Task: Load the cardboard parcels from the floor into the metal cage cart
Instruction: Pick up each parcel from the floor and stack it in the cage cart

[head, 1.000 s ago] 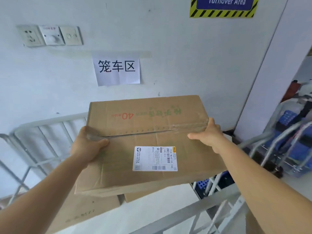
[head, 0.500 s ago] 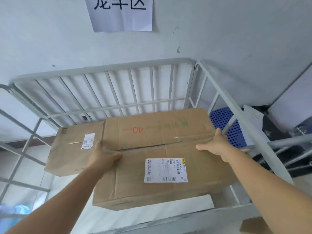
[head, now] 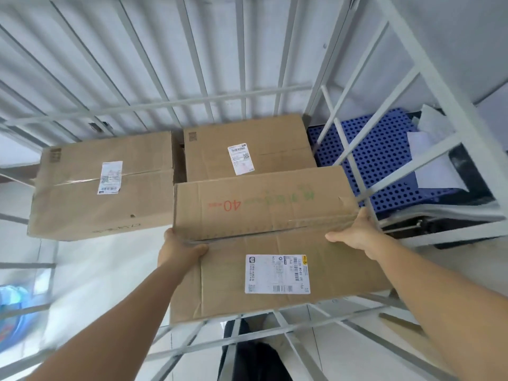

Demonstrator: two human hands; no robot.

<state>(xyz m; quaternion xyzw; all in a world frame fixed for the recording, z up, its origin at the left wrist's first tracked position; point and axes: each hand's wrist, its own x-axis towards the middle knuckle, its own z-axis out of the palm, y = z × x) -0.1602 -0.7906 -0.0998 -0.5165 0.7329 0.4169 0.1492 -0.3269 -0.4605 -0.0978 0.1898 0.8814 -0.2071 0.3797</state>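
A person's two bare arms reach forward and down into a grey metal cage cart (head: 406, 86) with barred sides. Between the hands is a wide, flat brown cardboard parcel (head: 275, 243) with a white shipping label and a red "40" printed on its top. The left hand (head: 178, 250) grips the parcel's left edge, thumb on top and fingers curled under. The right hand (head: 357, 235) holds the right edge, thumb lying on top; its fingers are hidden behind the edge, probably wrapped round it.

A second ago the parcel was held high in front of the white wall, above the cart's top rail. Half a second ago it had come over the rail. Now it is low inside the cart, its far edge just beside two brown cardboard parcels already loaded: a long one at the left (head: 101, 185) and a squarer one at the back (head: 247, 147). Whether it has touched the cart floor is unclear.

Judged from this, the placing step is nearly done; what remains is to set the parcel down level and release it.

Outside the right bars lies a blue perforated plastic panel (head: 384, 158).
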